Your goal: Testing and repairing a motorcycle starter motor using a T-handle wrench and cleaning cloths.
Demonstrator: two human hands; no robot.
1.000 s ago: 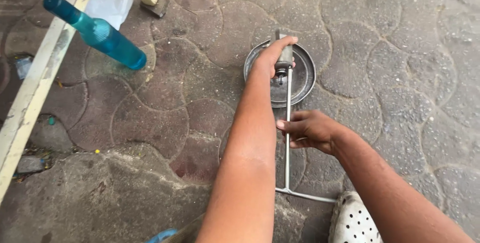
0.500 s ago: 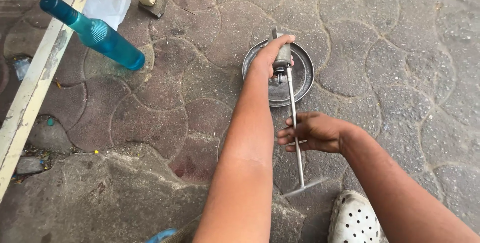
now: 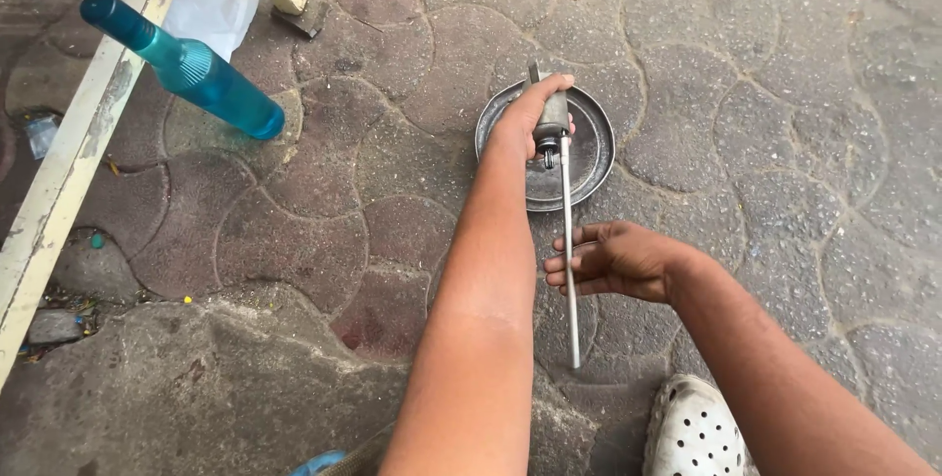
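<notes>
My left hand [image 3: 528, 123] grips a grey metal cylinder part [image 3: 552, 115] held over a round metal dish [image 3: 594, 157] on the paved ground. A long thin metal rod [image 3: 568, 240] runs from that part toward me, its free end near my shoe. My right hand [image 3: 610, 260] touches the rod about halfway along, fingers stretched out flat across it rather than wrapped round it.
A blue glass bottle [image 3: 191, 72] stands tilted at the left beside a pale wooden frame [image 3: 74, 157] and a white sheet [image 3: 208, 7]. My white perforated shoe [image 3: 695, 432] is at the bottom edge. Stone paving lies all around.
The rod's bent handle has turned out of view at the near end. My right hand has loosened from a grip to flat fingers on the rod. My left hand has held still.
</notes>
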